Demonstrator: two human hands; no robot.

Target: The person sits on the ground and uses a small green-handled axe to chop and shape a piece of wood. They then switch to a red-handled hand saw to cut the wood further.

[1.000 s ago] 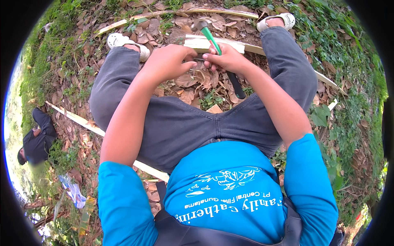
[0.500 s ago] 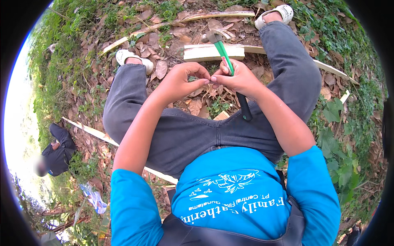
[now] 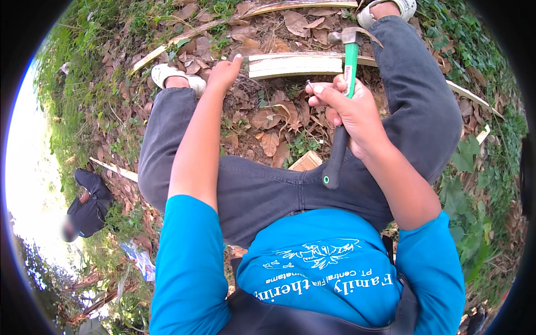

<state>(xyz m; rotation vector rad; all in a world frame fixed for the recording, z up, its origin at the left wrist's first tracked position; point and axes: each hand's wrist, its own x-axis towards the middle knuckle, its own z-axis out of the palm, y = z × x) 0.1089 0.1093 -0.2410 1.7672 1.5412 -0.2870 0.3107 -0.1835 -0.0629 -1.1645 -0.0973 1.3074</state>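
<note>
My right hand is closed round the green and black handle of a claw hammer, whose metal head points away from me. A small nail sticks out between the thumb and fingers of that same hand. My left hand is stretched forward beside the left end of a short, pale wooden block, apart from it. One of its fingers points out and nothing shows in it; the other fingers are partly hidden. The block lies on the ground between my feet.
A long thin wooden strip curves across the far ground, and another strip lies at the right. A small wood offcut sits between my legs. Another person is at the far left, near a plastic bag. Dry leaves and weeds cover the ground.
My hands, together at the fingertips before, have parted. The left has moved forward and left; the right has shifted right with the hammer, and the nail now shows in it.
</note>
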